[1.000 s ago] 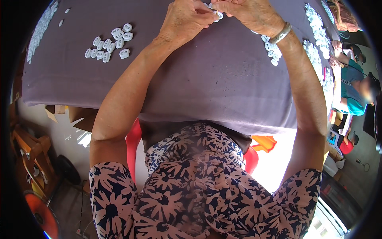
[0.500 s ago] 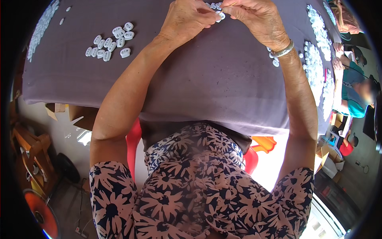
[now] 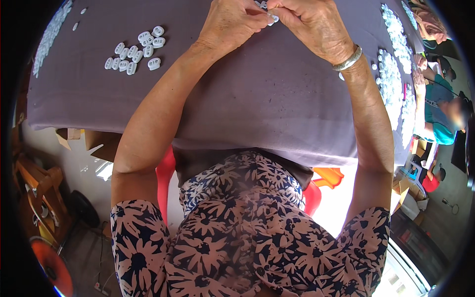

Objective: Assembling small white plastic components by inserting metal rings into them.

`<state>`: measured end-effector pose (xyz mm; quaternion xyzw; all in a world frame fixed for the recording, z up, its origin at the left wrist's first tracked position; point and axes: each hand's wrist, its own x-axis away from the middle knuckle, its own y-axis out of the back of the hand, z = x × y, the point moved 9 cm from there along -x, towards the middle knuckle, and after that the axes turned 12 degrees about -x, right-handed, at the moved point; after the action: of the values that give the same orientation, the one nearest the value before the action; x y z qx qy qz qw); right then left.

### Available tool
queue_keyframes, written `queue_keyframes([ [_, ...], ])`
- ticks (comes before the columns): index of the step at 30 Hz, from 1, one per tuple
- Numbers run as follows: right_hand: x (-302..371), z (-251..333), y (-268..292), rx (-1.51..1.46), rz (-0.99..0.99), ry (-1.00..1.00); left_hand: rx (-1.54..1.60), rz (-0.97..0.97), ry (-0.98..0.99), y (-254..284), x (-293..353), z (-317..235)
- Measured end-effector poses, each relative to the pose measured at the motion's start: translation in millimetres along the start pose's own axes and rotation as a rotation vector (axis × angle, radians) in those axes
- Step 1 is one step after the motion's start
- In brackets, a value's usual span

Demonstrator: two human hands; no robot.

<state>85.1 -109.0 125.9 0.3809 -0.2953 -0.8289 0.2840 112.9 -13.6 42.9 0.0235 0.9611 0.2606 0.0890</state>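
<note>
At the far edge of the view, my left hand pinches a small white plastic piece, shaped like a cord lock. My right hand is closed right beside it, its thumb and fingertips almost touching the piece. A thin pale stick showed in the right fingers a moment ago; now those fingers mostly hide it. Just beyond the fingertips lie more white pieces, partly covered by the hands. Left of my left forearm is a loose group of white two-holed cord locks.
A grey cloth covers the table. Heaps of small white parts lie along its right side and far left edge. Other people sit at the right, one in a teal shirt. An orange fan stands at lower left.
My right hand has shifted slightly left and closer to the white piece, with its fingers turned in over it. The left hand stays almost still, its pinch unchanged.
</note>
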Motion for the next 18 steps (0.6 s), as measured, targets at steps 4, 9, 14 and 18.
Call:
queue_keyframes([
  [4, -5.9, -9.4, -1.5, 0.022, 0.059, -0.023, 0.011, 0.009, -0.041, -3.0, -1.1, 0.2],
  [9, -19.6, -11.1, -9.2, 0.123, 0.153, -0.169, -0.043, -0.062, -0.041, -1.5, -0.2, 0.7],
  [14, -27.4, -6.4, -27.9, 0.351, 0.202, -0.119, -0.009, 0.039, -0.013, -15.5, 2.1, 13.5],
  [18, -29.6, -4.4, -24.5, 0.375, 0.282, -0.17, 0.022, 0.03, 0.004, -16.4, 2.2, 20.8],
])
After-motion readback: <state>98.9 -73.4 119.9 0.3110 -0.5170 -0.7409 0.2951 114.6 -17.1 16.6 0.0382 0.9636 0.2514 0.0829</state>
